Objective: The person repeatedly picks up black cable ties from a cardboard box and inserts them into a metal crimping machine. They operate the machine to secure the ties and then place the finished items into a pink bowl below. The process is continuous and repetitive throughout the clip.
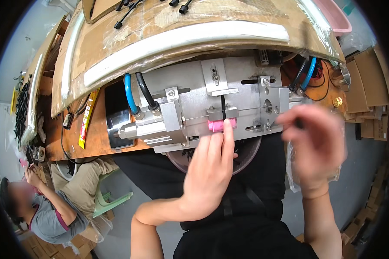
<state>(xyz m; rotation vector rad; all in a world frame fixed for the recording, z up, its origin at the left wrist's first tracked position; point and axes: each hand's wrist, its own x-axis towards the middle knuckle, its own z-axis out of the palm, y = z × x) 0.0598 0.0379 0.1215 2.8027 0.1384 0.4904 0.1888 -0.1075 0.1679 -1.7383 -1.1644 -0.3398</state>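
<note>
A metal fixture [194, 80] lies along the bench edge in front of me. At its middle, a small metal block [216, 113] has a thin black rod [223, 102] running back from it. A bright pink cylindrical piece [215, 125] sits at the block's near side. My left hand [208, 175] rests its outstretched index fingertip on this pink piece, its other fingers reaching forward beside it. My right hand [313, 140] is raised off the fixture's right end, fingers curved and smeared by motion; whether it holds anything cannot be made out.
A film-wrapped cardboard shelf [168, 47] overhangs the fixture, with black rod parts [129, 15] on top. Blue air hoses [129, 93] join the fixture. A phone [116, 110] and yellow packet [87, 118] lie left. A basin [246, 162] sits below. A co-worker [56, 216] sits left.
</note>
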